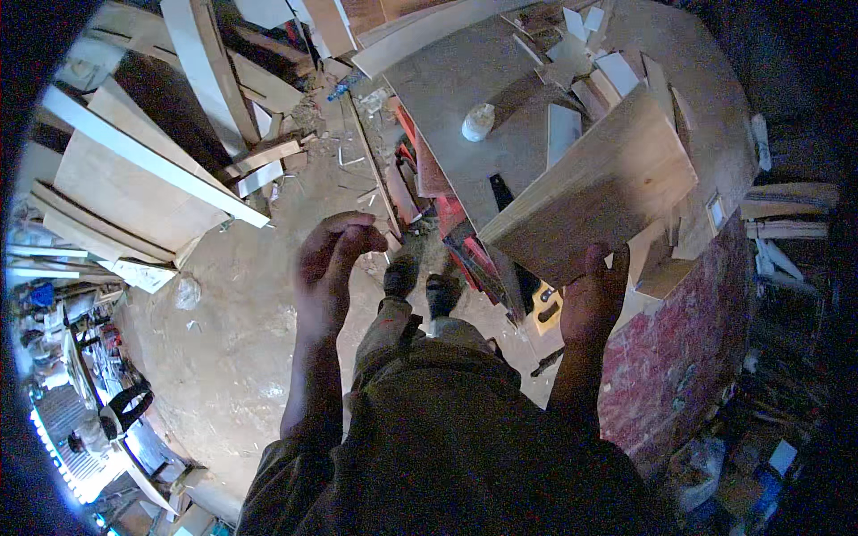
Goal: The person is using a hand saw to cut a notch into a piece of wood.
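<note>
My right hand (593,299) grips the lower edge of a rectangular wooden board (608,183), with the thumb and fingers closed on it. The board is held tilted over the right part of a grey work surface (447,85), and hides some of what lies under it. My left hand (335,259) is raised over the floor, left of my feet. Its fingers are curled and pressed together; whether something small is between them I cannot make out. Below the board, near my right hand, a yellow and black tool handle (547,313) shows.
A whitish container (478,122) and wood offcuts (617,73) lie on the work surface. Red and black items (451,219) sit along its left edge. Planks and panels (134,165) lean at the left. A reddish worn surface (675,366) is at the right.
</note>
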Demonstrator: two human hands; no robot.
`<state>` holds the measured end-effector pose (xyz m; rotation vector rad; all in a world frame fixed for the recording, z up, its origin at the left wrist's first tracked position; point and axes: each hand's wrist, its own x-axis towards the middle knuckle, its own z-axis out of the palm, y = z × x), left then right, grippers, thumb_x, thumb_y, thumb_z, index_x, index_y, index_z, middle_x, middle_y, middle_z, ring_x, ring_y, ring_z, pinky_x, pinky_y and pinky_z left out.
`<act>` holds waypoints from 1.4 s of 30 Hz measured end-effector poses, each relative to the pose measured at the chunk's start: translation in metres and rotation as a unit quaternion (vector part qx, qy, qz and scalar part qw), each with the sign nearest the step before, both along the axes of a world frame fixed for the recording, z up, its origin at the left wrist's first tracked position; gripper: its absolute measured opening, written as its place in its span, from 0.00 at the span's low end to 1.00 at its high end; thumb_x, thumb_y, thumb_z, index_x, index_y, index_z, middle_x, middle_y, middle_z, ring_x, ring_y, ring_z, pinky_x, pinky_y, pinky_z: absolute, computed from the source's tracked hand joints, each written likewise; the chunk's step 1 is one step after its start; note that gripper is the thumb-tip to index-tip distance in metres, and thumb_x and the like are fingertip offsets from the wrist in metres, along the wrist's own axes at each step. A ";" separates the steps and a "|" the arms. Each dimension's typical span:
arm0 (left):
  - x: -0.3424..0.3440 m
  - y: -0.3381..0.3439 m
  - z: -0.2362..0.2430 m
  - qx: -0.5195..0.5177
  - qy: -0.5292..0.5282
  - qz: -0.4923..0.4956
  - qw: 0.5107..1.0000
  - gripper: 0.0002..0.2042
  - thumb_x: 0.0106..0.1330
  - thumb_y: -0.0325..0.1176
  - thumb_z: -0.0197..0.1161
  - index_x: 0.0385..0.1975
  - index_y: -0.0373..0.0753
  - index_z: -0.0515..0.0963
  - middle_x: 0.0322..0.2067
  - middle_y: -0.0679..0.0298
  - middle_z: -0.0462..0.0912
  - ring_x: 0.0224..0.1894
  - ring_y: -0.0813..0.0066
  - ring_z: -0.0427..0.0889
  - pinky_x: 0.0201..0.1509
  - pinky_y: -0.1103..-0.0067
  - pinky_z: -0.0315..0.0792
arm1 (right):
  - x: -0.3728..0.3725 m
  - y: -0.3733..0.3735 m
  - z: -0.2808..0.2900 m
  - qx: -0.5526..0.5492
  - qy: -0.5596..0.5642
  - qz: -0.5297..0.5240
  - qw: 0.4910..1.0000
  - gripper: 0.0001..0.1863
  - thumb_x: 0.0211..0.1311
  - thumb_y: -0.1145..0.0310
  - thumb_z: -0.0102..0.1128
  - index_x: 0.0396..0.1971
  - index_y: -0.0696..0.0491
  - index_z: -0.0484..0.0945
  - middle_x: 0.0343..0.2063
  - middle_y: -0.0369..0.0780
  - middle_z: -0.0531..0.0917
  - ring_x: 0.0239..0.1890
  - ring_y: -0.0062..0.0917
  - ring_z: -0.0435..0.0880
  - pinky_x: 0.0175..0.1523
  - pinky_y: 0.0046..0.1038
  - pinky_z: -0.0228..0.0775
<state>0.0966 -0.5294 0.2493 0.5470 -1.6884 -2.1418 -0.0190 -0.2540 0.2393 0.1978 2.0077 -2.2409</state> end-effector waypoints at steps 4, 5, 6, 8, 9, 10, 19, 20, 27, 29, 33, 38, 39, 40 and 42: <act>-0.004 -0.021 -0.006 0.013 0.009 0.028 0.999 0.10 0.70 0.29 0.51 0.42 0.29 0.75 0.31 0.57 0.81 0.36 0.70 0.81 0.46 0.74 0.74 | 0.000 -0.014 0.001 0.021 -0.020 -0.077 0.997 0.26 0.63 0.57 0.60 0.55 0.55 0.64 0.43 0.40 0.78 0.36 0.21 0.76 0.30 0.22 0.68; -0.003 -0.027 -0.007 0.016 0.020 0.045 0.999 0.10 0.70 0.29 0.51 0.42 0.28 0.74 0.31 0.56 0.81 0.36 0.69 0.81 0.46 0.74 0.74 | 0.001 -0.016 0.000 0.041 -0.034 -0.108 0.993 0.27 0.62 0.56 0.60 0.54 0.55 0.64 0.42 0.39 0.79 0.33 0.20 0.76 0.26 0.20 0.66; -0.007 -0.034 -0.008 -0.003 0.021 0.053 0.998 0.10 0.70 0.28 0.50 0.42 0.27 0.73 0.31 0.54 0.80 0.36 0.67 0.81 0.45 0.73 0.74 | 0.000 -0.019 0.001 0.044 -0.039 -0.109 0.992 0.27 0.62 0.56 0.60 0.54 0.55 0.64 0.42 0.39 0.79 0.33 0.20 0.76 0.26 0.20 0.66; -0.011 -0.045 -0.008 0.007 0.020 0.058 0.998 0.10 0.70 0.28 0.50 0.42 0.27 0.73 0.31 0.54 0.80 0.35 0.66 0.81 0.45 0.73 0.74 | -0.002 -0.024 0.007 0.056 -0.001 -0.101 0.993 0.27 0.62 0.56 0.60 0.54 0.55 0.64 0.40 0.40 0.80 0.33 0.20 0.77 0.26 0.21 0.67; -0.012 -0.050 -0.009 0.014 0.024 0.064 0.998 0.10 0.70 0.28 0.50 0.43 0.27 0.73 0.31 0.54 0.80 0.35 0.66 0.81 0.45 0.73 0.74 | -0.002 -0.027 0.009 0.058 -0.004 -0.103 0.993 0.27 0.62 0.56 0.60 0.54 0.55 0.64 0.40 0.40 0.80 0.33 0.20 0.77 0.26 0.21 0.67; -0.015 -0.055 -0.012 0.018 0.041 0.056 0.997 0.10 0.70 0.28 0.49 0.43 0.27 0.73 0.31 0.53 0.80 0.35 0.65 0.81 0.45 0.73 0.74 | -0.003 -0.030 0.010 0.046 -0.016 -0.120 0.992 0.26 0.62 0.58 0.60 0.54 0.55 0.64 0.42 0.41 0.79 0.34 0.22 0.77 0.29 0.22 0.69; -0.032 -0.046 -0.004 -0.005 -0.053 -0.157 0.986 0.15 0.70 0.32 0.53 0.51 0.29 0.72 0.41 0.56 0.81 0.44 0.70 0.80 0.50 0.73 0.73 | 0.014 -0.060 0.002 0.029 -0.067 -0.051 0.996 0.24 0.62 0.64 0.61 0.54 0.57 0.64 0.43 0.41 0.78 0.45 0.24 0.77 0.47 0.26 0.70; -0.032 -0.041 -0.005 -0.004 -0.066 -0.189 0.980 0.16 0.70 0.33 0.54 0.52 0.29 0.71 0.43 0.56 0.80 0.46 0.70 0.79 0.52 0.73 0.72 | 0.020 -0.065 -0.004 0.058 -0.081 0.002 0.995 0.23 0.63 0.66 0.58 0.55 0.56 0.63 0.45 0.42 0.78 0.45 0.26 0.78 0.48 0.27 0.71; -0.024 -0.032 0.006 0.027 -0.171 -0.232 0.957 0.15 0.66 0.34 0.61 0.48 0.32 0.75 0.40 0.61 0.83 0.40 0.78 0.77 0.46 0.78 0.73 | 0.037 -0.086 -0.011 0.072 -0.040 0.118 0.990 0.22 0.62 0.70 0.59 0.55 0.58 0.65 0.43 0.41 0.79 0.46 0.24 0.77 0.51 0.27 0.70; -0.026 -0.040 0.011 -0.010 -0.145 -0.259 0.955 0.14 0.65 0.33 0.62 0.46 0.32 0.76 0.39 0.62 0.83 0.39 0.79 0.77 0.45 0.78 0.73 | 0.038 -0.096 0.005 0.054 -0.039 0.102 0.993 0.22 0.63 0.71 0.59 0.55 0.58 0.66 0.41 0.40 0.79 0.44 0.23 0.77 0.50 0.26 0.70; -0.025 -0.043 0.024 0.007 -0.043 -0.216 0.976 0.14 0.68 0.33 0.58 0.47 0.30 0.75 0.39 0.60 0.82 0.42 0.77 0.79 0.48 0.77 0.75 | 0.040 -0.112 0.026 0.037 -0.021 0.080 0.996 0.21 0.63 0.72 0.58 0.54 0.58 0.67 0.39 0.39 0.80 0.41 0.21 0.77 0.49 0.23 0.70; -0.009 -0.063 0.025 0.003 -0.113 -0.242 0.964 0.12 0.68 0.31 0.58 0.46 0.31 0.74 0.38 0.61 0.82 0.41 0.77 0.79 0.47 0.78 0.75 | 0.051 -0.131 0.041 0.042 -0.030 0.089 0.995 0.20 0.64 0.70 0.58 0.54 0.57 0.68 0.38 0.38 0.80 0.40 0.20 0.77 0.47 0.23 0.70; -0.005 -0.066 0.023 0.001 -0.112 -0.241 0.964 0.12 0.68 0.31 0.58 0.46 0.31 0.74 0.38 0.61 0.82 0.41 0.77 0.79 0.47 0.78 0.75 | 0.054 -0.135 0.043 0.040 -0.037 0.087 0.995 0.20 0.64 0.69 0.58 0.54 0.57 0.68 0.37 0.38 0.80 0.40 0.20 0.77 0.47 0.23 0.70; 0.000 -0.068 0.019 0.025 -0.101 -0.227 0.968 0.12 0.68 0.31 0.58 0.46 0.31 0.75 0.38 0.61 0.82 0.40 0.77 0.79 0.46 0.78 0.75 | 0.056 -0.137 0.042 0.039 -0.034 0.086 0.995 0.20 0.64 0.69 0.58 0.54 0.57 0.68 0.37 0.38 0.80 0.40 0.20 0.77 0.47 0.23 0.70; 0.007 -0.070 0.016 0.046 -0.089 -0.215 0.971 0.12 0.68 0.31 0.58 0.46 0.31 0.75 0.38 0.61 0.82 0.40 0.77 0.79 0.45 0.78 0.75 | 0.060 -0.138 0.039 0.104 0.001 0.077 0.992 0.20 0.64 0.69 0.58 0.54 0.57 0.68 0.38 0.38 0.80 0.40 0.20 0.77 0.47 0.23 0.71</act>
